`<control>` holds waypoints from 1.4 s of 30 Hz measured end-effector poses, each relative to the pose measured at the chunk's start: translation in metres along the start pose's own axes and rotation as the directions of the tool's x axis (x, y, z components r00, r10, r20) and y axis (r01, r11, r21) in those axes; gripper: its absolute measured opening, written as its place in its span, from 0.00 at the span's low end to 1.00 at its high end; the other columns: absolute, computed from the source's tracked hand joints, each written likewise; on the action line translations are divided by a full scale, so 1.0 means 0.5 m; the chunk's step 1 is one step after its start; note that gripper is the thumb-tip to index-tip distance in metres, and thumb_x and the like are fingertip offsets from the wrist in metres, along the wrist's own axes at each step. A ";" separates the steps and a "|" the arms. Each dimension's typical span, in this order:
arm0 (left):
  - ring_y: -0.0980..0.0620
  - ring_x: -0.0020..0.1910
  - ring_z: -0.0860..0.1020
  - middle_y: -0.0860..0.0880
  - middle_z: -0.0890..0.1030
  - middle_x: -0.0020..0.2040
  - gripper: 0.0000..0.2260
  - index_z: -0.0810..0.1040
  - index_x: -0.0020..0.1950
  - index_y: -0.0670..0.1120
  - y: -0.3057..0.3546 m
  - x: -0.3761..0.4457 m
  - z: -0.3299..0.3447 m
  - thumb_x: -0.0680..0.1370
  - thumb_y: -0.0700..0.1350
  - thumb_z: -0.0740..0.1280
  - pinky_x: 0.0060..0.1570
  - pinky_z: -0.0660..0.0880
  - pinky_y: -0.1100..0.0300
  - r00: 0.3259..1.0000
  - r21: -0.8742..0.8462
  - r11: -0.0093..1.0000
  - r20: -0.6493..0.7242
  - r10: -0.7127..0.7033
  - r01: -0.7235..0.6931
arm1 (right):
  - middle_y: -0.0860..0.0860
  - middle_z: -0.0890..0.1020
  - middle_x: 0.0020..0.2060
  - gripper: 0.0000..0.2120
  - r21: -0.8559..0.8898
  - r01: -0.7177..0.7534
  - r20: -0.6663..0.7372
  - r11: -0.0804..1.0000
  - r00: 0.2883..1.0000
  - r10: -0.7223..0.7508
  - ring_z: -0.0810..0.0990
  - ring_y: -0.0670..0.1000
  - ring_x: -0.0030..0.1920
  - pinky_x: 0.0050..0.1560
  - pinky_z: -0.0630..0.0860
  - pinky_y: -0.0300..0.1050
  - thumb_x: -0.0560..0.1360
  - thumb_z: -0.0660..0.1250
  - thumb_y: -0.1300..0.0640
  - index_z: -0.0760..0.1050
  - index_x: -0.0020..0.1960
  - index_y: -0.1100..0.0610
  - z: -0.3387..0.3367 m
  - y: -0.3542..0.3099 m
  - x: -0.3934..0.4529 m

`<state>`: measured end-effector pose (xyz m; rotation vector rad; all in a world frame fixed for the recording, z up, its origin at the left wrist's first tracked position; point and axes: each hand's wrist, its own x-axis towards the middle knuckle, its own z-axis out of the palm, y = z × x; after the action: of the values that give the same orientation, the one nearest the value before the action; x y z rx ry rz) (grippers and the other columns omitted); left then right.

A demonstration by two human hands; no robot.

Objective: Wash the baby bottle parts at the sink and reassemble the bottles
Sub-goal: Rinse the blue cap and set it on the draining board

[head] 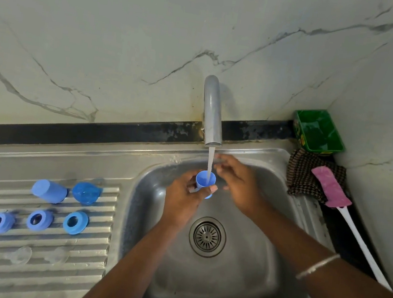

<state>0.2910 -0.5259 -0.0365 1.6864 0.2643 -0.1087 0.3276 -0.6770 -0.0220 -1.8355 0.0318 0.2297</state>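
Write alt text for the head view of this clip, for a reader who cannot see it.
A person's left hand holds a small blue plastic cap open-end-up under the running steel tap over a stainless steel sink, while the open right hand hovers beside it. On the ribbed draining board to the left lie five more blue bottle parts, including three rings.

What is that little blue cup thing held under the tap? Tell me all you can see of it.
The small blue plastic cup-shaped bottle cap looks smooth and opaque, with a round open mouth facing up. The left hand grips its lower part, over the steel sink basin. The stream of water from the grey tap runs straight into it. The right hand hovers beside it.
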 end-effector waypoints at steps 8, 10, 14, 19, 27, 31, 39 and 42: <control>0.48 0.44 0.84 0.44 0.86 0.46 0.09 0.84 0.53 0.43 0.005 0.009 0.008 0.79 0.48 0.70 0.45 0.80 0.54 0.980 -0.061 0.979 0.045 -0.193 0.196 | 0.58 0.80 0.56 0.25 0.340 -0.194 0.172 0.920 0.975 0.142 0.80 0.54 0.51 0.45 0.78 0.41 0.73 0.65 0.73 0.71 0.69 0.63 0.023 0.018 -0.041; 0.53 0.37 0.82 0.49 0.85 0.38 0.12 0.84 0.49 0.45 0.009 0.013 0.008 0.80 0.52 0.67 0.36 0.75 0.62 0.977 0.024 0.978 0.043 -0.209 0.208 | 0.58 0.83 0.52 0.20 0.222 -0.146 0.165 0.964 0.980 0.110 0.82 0.55 0.50 0.46 0.80 0.41 0.73 0.69 0.72 0.75 0.65 0.65 0.041 0.019 -0.041; 0.50 0.45 0.82 0.50 0.83 0.43 0.14 0.81 0.49 0.49 0.012 0.022 0.016 0.83 0.55 0.60 0.42 0.77 0.58 0.949 0.158 0.938 0.019 -0.315 0.308 | 0.65 0.84 0.50 0.12 0.343 -0.305 0.127 0.888 0.952 0.278 0.84 0.59 0.48 0.53 0.80 0.54 0.75 0.69 0.70 0.79 0.58 0.67 0.072 0.030 -0.032; 0.56 0.42 0.80 0.58 0.81 0.37 0.11 0.81 0.44 0.53 0.026 0.007 0.022 0.83 0.48 0.61 0.35 0.69 0.75 0.978 0.396 0.913 0.129 -0.164 0.101 | 0.59 0.83 0.37 0.09 0.670 -0.535 0.242 0.515 0.813 0.529 0.83 0.52 0.34 0.37 0.81 0.44 0.78 0.60 0.67 0.80 0.49 0.66 0.078 0.059 -0.020; 0.56 0.49 0.80 0.53 0.84 0.51 0.16 0.82 0.56 0.50 0.017 -0.004 0.000 0.77 0.36 0.60 0.45 0.73 0.67 0.982 0.538 0.839 0.185 -0.031 -0.075 | 0.54 0.85 0.51 0.21 0.383 -0.369 0.044 0.847 0.923 0.382 0.84 0.53 0.48 0.50 0.83 0.50 0.73 0.74 0.66 0.77 0.65 0.59 0.067 0.084 -0.010; 0.53 0.54 0.79 0.48 0.83 0.57 0.17 0.82 0.58 0.45 -0.011 -0.005 -0.028 0.76 0.34 0.58 0.46 0.70 0.69 0.980 0.500 0.855 0.055 -0.189 0.137 | 0.48 0.83 0.52 0.23 -0.129 0.061 0.024 0.990 0.998 -0.058 0.81 0.45 0.51 0.53 0.77 0.37 0.67 0.79 0.66 0.80 0.60 0.54 0.053 0.089 -0.028; 0.51 0.46 0.80 0.49 0.83 0.45 0.08 0.82 0.47 0.46 -0.016 0.009 -0.049 0.79 0.40 0.63 0.43 0.73 0.63 0.977 0.382 0.901 -0.134 -0.167 0.207 | 0.47 0.84 0.44 0.15 -0.314 0.127 0.008 0.941 0.991 -0.131 0.81 0.46 0.45 0.47 0.77 0.40 0.69 0.78 0.58 0.80 0.53 0.53 0.065 0.057 -0.035; 0.49 0.51 0.80 0.48 0.84 0.50 0.08 0.83 0.53 0.44 0.018 0.033 -0.051 0.80 0.40 0.64 0.54 0.74 0.58 0.986 0.357 0.924 -0.145 -0.088 0.135 | 0.46 0.83 0.43 0.13 -0.310 0.116 -0.019 0.944 0.992 -0.128 0.81 0.47 0.45 0.47 0.77 0.40 0.70 0.76 0.58 0.79 0.52 0.52 0.069 0.054 -0.038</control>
<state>0.3071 -0.4997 -0.0278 2.0539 0.4586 -0.1434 0.3004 -0.6535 -0.0534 -2.1455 -0.0959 0.1163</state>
